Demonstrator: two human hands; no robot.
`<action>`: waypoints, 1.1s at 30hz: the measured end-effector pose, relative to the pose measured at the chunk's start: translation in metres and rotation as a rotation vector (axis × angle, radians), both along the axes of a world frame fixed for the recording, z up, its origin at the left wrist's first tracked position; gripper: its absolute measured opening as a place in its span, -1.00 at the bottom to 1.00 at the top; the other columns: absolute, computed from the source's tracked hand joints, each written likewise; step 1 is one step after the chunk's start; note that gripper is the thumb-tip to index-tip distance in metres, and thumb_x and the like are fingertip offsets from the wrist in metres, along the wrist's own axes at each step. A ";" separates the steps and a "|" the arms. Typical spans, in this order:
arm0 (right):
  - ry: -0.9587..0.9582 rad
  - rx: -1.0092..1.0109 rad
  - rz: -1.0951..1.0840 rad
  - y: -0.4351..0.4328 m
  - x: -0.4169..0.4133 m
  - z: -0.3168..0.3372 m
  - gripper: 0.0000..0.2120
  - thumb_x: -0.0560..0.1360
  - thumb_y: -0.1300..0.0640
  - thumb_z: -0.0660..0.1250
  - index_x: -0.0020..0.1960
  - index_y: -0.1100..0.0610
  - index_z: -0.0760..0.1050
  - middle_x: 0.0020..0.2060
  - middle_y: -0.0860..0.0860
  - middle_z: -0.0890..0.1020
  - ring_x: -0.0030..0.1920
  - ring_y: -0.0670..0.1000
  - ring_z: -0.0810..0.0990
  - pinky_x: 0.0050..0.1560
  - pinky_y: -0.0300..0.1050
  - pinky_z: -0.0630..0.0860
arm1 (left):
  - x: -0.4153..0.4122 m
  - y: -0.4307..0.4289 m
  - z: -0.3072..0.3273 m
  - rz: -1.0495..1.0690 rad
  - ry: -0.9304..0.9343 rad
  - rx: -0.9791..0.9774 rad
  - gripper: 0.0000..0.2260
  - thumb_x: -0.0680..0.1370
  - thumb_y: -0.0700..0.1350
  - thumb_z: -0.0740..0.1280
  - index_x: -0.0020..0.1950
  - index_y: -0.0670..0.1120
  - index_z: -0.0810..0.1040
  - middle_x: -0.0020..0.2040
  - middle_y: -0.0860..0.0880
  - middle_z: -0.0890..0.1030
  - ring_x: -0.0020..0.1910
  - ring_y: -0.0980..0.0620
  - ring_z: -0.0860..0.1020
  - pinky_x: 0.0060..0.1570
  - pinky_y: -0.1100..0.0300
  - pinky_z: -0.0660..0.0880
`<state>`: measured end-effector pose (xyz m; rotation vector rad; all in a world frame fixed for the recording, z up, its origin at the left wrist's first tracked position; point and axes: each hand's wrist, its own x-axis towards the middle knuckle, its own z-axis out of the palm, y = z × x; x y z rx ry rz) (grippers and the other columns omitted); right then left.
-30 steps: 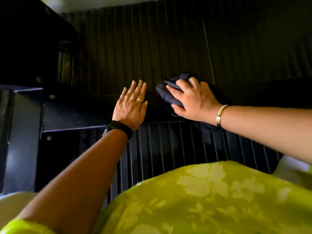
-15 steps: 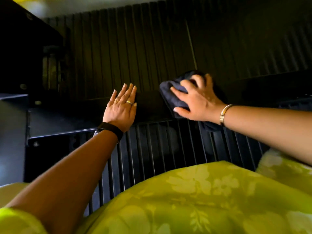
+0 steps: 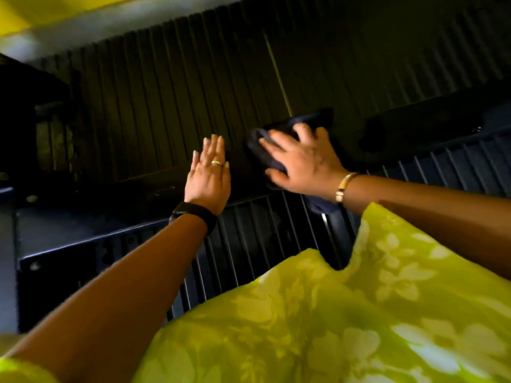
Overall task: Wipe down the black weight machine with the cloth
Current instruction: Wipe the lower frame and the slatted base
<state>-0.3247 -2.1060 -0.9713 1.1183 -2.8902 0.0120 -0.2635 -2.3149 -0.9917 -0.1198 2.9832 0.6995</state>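
While the picture is dim and smeared, the layout reads well enough. The black weight machine (image 3: 171, 100) fills the view: ribbed plates above and below, with a darker crossbar (image 3: 420, 128) running left to right and rising a little toward the right.

The cloth (image 3: 261, 152), dark and bunched, lies on that bar under the right hand (image 3: 301, 164). The fingers are spread and bent over it, the thumb tucked at its lower edge, so the hand grips the wad and presses it to the metal. A loose tail of cloth hangs below the wrist.

The left hand (image 3: 208, 178) lies flat on the bar just left of the cloth, not touching it, fingers straight and close together. Probably it is a brace.

Judgement: wiping is mid-course. The bar's long axis runs sideways, so the next stroke should follow it. The right hand owns the cloth. The left hand blocks a leftward pass unless it lifts. Rightward lies open bar.
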 end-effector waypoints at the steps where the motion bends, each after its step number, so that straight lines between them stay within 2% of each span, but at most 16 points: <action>1: 0.015 0.009 0.073 -0.009 0.005 -0.002 -0.39 0.43 -0.26 0.14 0.38 0.00 0.44 0.35 0.01 0.48 0.16 0.25 0.46 -0.02 0.12 0.37 | -0.002 0.000 -0.001 0.069 0.018 0.062 -0.47 0.59 -0.10 0.00 0.55 -0.25 0.12 0.55 -0.21 0.14 0.56 -0.16 0.04 0.50 0.02 -0.10; 4: 0.050 0.029 0.387 -0.032 0.031 -0.009 -0.41 0.44 -0.26 0.18 0.41 -0.06 0.39 0.38 -0.02 0.46 0.19 0.19 0.45 -0.02 0.10 0.35 | 0.001 -0.008 -0.001 0.235 0.075 0.146 -0.47 0.57 -0.13 0.01 0.53 -0.29 0.14 0.54 -0.25 0.17 0.55 -0.22 0.06 0.50 -0.01 -0.08; 7: 0.041 0.034 0.485 -0.026 0.042 -0.014 -0.44 0.47 -0.23 0.14 0.43 -0.11 0.38 0.39 -0.05 0.44 0.22 0.16 0.47 -0.02 0.10 0.38 | 0.005 -0.005 0.006 0.155 0.048 0.069 -0.47 0.58 -0.10 0.01 0.54 -0.26 0.15 0.55 -0.22 0.17 0.56 -0.17 0.05 0.50 0.00 -0.10; 10: 0.014 -0.018 0.241 0.005 0.030 -0.013 -0.42 0.42 -0.25 0.07 0.38 -0.12 0.43 0.37 -0.04 0.48 0.21 0.14 0.48 -0.03 0.09 0.37 | 0.001 0.009 0.010 -0.053 0.043 -0.012 -0.43 0.58 0.01 -0.04 0.52 -0.27 0.19 0.53 -0.22 0.20 0.54 -0.19 0.09 0.49 -0.06 -0.05; 12: -0.045 -0.041 0.027 0.033 0.020 -0.014 -0.41 0.39 -0.27 0.09 0.37 -0.13 0.45 0.38 -0.04 0.47 0.27 0.15 0.46 0.06 0.21 0.36 | -0.006 0.023 0.011 -0.162 0.023 -0.060 -0.39 0.56 0.06 -0.08 0.53 -0.26 0.20 0.53 -0.22 0.21 0.54 -0.18 0.10 0.49 -0.07 -0.03; 15: -0.090 -0.100 -0.225 0.071 0.027 -0.019 -0.42 0.40 -0.26 0.13 0.40 -0.17 0.40 0.43 -0.08 0.41 0.41 0.15 0.34 0.22 0.39 0.20 | -0.017 0.051 0.012 -0.302 0.028 -0.096 -0.40 0.57 0.06 -0.09 0.53 -0.23 0.20 0.53 -0.20 0.22 0.54 -0.16 0.11 0.48 -0.05 -0.04; 17: -0.065 -0.120 -0.321 0.095 0.042 -0.025 -0.42 0.41 -0.24 0.12 0.42 -0.20 0.36 0.44 -0.11 0.38 0.43 0.14 0.30 0.27 0.38 0.14 | -0.023 0.071 0.013 -0.361 0.046 -0.108 -0.41 0.58 0.05 -0.09 0.54 -0.22 0.20 0.53 -0.19 0.22 0.54 -0.13 0.10 0.47 -0.02 -0.05; 21: -0.029 -0.129 -0.466 0.125 0.041 -0.028 -0.44 0.45 -0.24 0.08 0.44 -0.19 0.34 0.44 -0.10 0.38 0.38 0.16 0.30 0.24 0.41 0.14 | -0.034 0.099 0.013 -0.422 0.031 -0.159 -0.38 0.56 0.08 -0.16 0.57 -0.16 0.11 0.57 -0.13 0.15 0.56 -0.04 0.00 0.47 0.07 -0.17; 25: -0.083 -0.167 -0.627 0.103 -0.001 -0.018 -0.37 0.43 -0.35 0.02 0.42 -0.14 0.38 0.46 -0.07 0.36 0.45 0.25 0.24 0.26 0.53 0.04 | -0.051 0.106 0.006 -0.456 0.045 -0.249 -0.39 0.57 0.07 -0.15 0.55 -0.18 0.18 0.55 -0.14 0.21 0.55 -0.10 0.10 0.48 0.00 -0.10; 27: -0.164 -0.131 -0.615 0.089 -0.013 -0.014 -0.26 0.37 -0.44 -0.01 0.47 -0.15 0.30 0.51 -0.09 0.26 0.51 0.27 0.10 0.28 0.57 -0.06 | -0.053 0.105 0.001 -0.434 0.027 -0.267 -0.38 0.56 0.08 -0.17 0.56 -0.17 0.17 0.55 -0.13 0.20 0.56 -0.10 0.09 0.49 0.00 -0.10; 29: -0.171 -0.079 -0.466 0.083 -0.009 -0.017 -0.27 0.38 -0.38 0.03 0.51 -0.17 0.21 0.53 -0.10 0.20 0.53 0.26 0.02 0.28 0.58 -0.10 | -0.049 0.104 -0.001 -0.403 0.019 -0.273 -0.38 0.56 0.09 -0.18 0.57 -0.16 0.14 0.56 -0.12 0.17 0.56 -0.08 0.07 0.48 0.03 -0.14; 31: -0.124 -0.065 -0.353 0.088 0.002 -0.020 -0.31 0.38 -0.30 0.06 0.50 -0.16 0.24 0.51 -0.09 0.25 0.53 0.23 0.07 0.29 0.58 -0.07 | -0.046 0.103 0.000 -0.392 0.024 -0.268 -0.39 0.57 0.08 -0.17 0.57 -0.16 0.13 0.56 -0.12 0.16 0.56 -0.07 0.06 0.47 0.03 -0.14; 33: -0.100 -0.090 -0.368 0.103 0.006 -0.022 -0.32 0.36 -0.26 0.06 0.47 -0.16 0.30 0.49 -0.09 0.31 0.52 0.20 0.15 0.31 0.55 -0.04 | -0.045 0.103 0.000 -0.396 0.022 -0.256 -0.39 0.57 0.08 -0.17 0.56 -0.17 0.14 0.56 -0.12 0.17 0.56 -0.07 0.06 0.47 0.03 -0.13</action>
